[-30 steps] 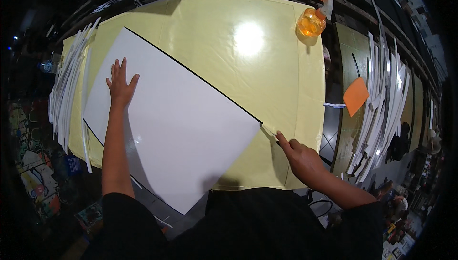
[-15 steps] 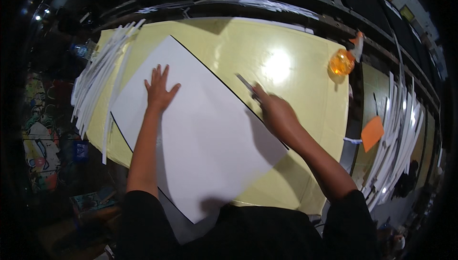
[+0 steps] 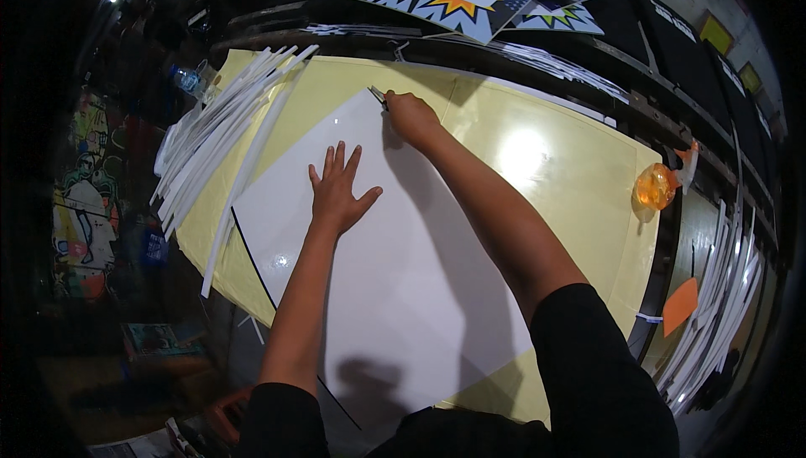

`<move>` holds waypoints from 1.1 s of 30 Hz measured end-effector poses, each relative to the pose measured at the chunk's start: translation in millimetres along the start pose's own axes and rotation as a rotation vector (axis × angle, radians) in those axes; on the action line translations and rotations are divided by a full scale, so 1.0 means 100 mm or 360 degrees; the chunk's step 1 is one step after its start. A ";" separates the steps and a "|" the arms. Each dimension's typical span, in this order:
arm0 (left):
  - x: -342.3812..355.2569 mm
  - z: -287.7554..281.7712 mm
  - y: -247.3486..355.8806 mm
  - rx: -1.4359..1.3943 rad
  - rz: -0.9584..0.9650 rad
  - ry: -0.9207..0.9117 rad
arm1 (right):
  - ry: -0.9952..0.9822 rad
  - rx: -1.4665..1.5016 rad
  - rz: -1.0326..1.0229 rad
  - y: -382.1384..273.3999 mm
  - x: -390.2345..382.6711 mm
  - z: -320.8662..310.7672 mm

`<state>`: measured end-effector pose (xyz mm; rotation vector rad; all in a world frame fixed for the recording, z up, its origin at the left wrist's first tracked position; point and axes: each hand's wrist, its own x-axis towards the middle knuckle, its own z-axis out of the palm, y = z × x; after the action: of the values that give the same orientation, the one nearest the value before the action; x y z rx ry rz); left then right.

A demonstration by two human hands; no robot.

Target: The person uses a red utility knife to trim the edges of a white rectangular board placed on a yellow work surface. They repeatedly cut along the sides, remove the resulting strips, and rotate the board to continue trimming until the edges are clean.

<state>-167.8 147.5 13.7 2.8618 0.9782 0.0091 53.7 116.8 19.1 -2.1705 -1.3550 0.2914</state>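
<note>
A large white board (image 3: 395,265) with dark edges lies diagonally on the yellow-topped table (image 3: 554,198). My left hand (image 3: 338,198) presses flat on its upper part, fingers spread. In my right hand (image 3: 411,116) is a utility knife (image 3: 378,95), its blade by the board's far corner. The fingers are wrapped round the handle, which they mostly hide. Whether the blade touches the board I cannot tell.
Long white strips (image 3: 222,130) are heaped at the table's left edge. An orange spray bottle (image 3: 656,187) stands at the right edge, with more white strips (image 3: 714,307) and an orange piece (image 3: 680,307) beyond. Printed boards (image 3: 457,5) lie past the far edge.
My right hand has carried the knife from the board's right edge up to its far corner. The left hand stays flat on the board. The whole view has shifted.
</note>
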 end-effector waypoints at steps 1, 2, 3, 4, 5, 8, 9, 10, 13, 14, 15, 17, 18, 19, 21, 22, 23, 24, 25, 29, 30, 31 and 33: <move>0.00 0.01 -0.01 -0.0010 -0.0002 0.0011 | 0.0005 0.0000 -0.0023 0.00 0.00 0.01; 0.00 0.00 0.00 -0.0012 -0.0004 0.0008 | 0.0016 0.0001 -0.0040 -0.01 0.01 0.01; 0.00 -0.03 0.01 -0.0013 -0.0005 0.0004 | 0.0008 -0.0019 -0.0043 -0.02 0.01 0.01; 0.00 -0.03 0.02 -0.0015 -0.0005 0.0001 | 0.0001 -0.0038 -0.0046 -0.04 0.02 0.00; 0.01 -0.03 0.02 -0.0008 -0.0003 0.0002 | -0.0001 -0.0056 -0.0046 -0.03 0.03 0.01; 0.02 -0.01 0.01 0.0004 0.0006 0.0017 | -0.0015 -0.0078 -0.0014 -0.04 0.10 0.03; 0.02 0.00 0.00 0.0002 0.0011 0.0031 | -0.0003 -0.0092 -0.0036 -0.05 0.11 0.03; 0.02 0.02 -0.01 0.0000 0.0017 0.0044 | 0.0009 -0.0107 -0.0057 -0.05 0.11 0.03; 0.02 0.06 -0.04 -0.0031 0.0041 0.0084 | 0.0017 -0.0169 -0.0065 -0.10 0.12 0.04; 0.02 0.06 -0.04 -0.0031 0.0044 0.0088 | 0.0016 -0.0193 -0.0060 -0.13 0.11 0.02; 0.02 0.06 -0.04 -0.0032 0.0050 0.0092 | -0.0008 -0.0200 -0.0070 -0.13 0.11 -0.01; 0.02 0.06 -0.02 -0.0040 0.0057 0.0098 | -0.0056 -0.0215 -0.0085 -0.13 0.08 -0.09; 0.02 0.05 -0.01 -0.0046 0.0059 0.0098 | -0.0086 -0.0246 -0.0092 -0.14 0.04 -0.12; 0.03 0.04 0.00 -0.0053 0.0065 0.0099 | -0.0116 -0.0277 -0.0097 -0.15 0.01 -0.15; 0.00 0.04 -0.03 -0.0044 0.0045 0.0089 | -0.0133 -0.0301 -0.0123 -0.20 -0.12 -0.22; -0.01 0.05 -0.04 -0.0039 0.0038 0.0083 | -0.0110 -0.0292 -0.0133 -0.22 -0.24 -0.25; 0.00 0.05 -0.04 -0.0028 0.0038 0.0083 | -0.0079 -0.0289 -0.0133 -0.21 -0.36 -0.28; 0.01 0.06 -0.03 -0.0016 0.0040 0.0082 | -0.0090 -0.0290 -0.0111 -0.18 -0.46 -0.30; 0.02 0.07 -0.02 -0.0004 0.0042 0.0080 | -0.0100 -0.0291 -0.0088 -0.14 -0.57 -0.33; 0.02 0.08 -0.03 0.0073 0.0038 0.0091 | -0.0168 -0.0314 -0.0029 -0.12 -1.12 -0.47; 0.03 0.08 -0.01 0.0066 0.0054 0.0104 | -0.0136 -0.0308 -0.0039 -0.07 -1.27 -0.49; 0.04 0.08 -0.01 0.0073 0.0061 0.0094 | -0.0149 -0.0318 -0.0043 -0.02 -1.41 -0.51; 0.04 0.08 -0.02 0.0081 0.0066 0.0077 | -0.0181 -0.0346 -0.0060 0.02 -1.72 -0.61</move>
<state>-166.0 150.7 5.4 2.9408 0.9410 0.0581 2.8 -56.2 49.2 -2.3325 -1.5520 0.2668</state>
